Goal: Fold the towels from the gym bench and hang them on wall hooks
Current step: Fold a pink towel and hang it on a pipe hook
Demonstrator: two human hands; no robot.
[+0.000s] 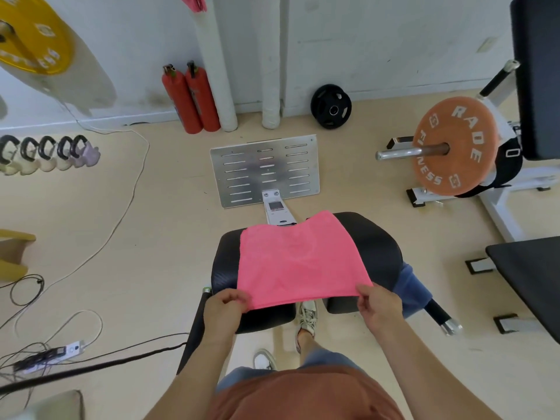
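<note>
A pink towel [298, 259] lies spread flat over the black padded gym bench [377, 247]. My left hand [224, 309] pinches the towel's near left corner. Its near right corner is pinched by my right hand [378, 307]. A blue towel [413, 291] hangs off the bench's right side, partly hidden behind my right hand. At the top of the view, a bit of pink cloth [194, 2] hangs on the wall.
A perforated metal footplate [265, 169] lies beyond the bench. Two red fire extinguishers [191, 98] and a black weight plate [331, 106] lean at the wall. An orange plate on a bar [454, 147] stands right. Cables and a power strip [57, 354] lie left.
</note>
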